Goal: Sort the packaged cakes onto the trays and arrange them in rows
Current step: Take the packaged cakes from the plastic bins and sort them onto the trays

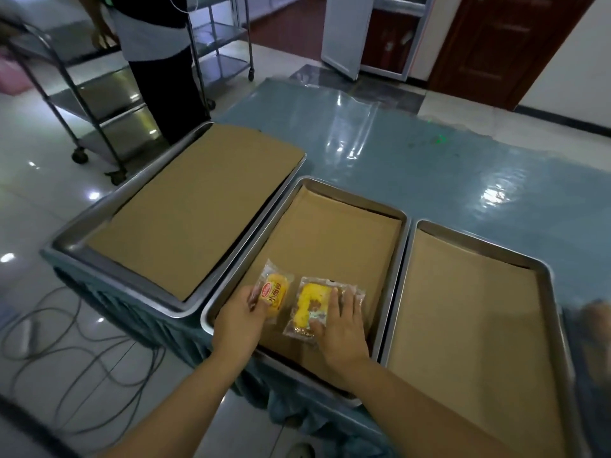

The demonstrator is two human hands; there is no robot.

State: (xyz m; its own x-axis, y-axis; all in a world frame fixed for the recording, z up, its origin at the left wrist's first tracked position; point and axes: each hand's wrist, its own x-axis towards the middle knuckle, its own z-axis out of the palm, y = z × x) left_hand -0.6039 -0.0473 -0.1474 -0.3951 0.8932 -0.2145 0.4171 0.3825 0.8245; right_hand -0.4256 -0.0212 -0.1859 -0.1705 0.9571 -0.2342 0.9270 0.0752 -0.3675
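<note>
- Three steel trays lined with brown paper sit side by side on a blue-covered table (429, 160).
- The left tray (71, 244) holds only its paper.
- The left hand (239, 320) reaches over the near left corner of the middle tray (231, 289). Its thumb and fingers pinch the near end of a round cake packet (274, 294) lying on the paper.
- Just beside it lies a long cake packet (312, 307), also near the front of the middle tray.
- The right hand (340, 328) rests on that packet's right side, fingers straight and pressing down.
- The right tray (479, 247) holds only paper.
</note>
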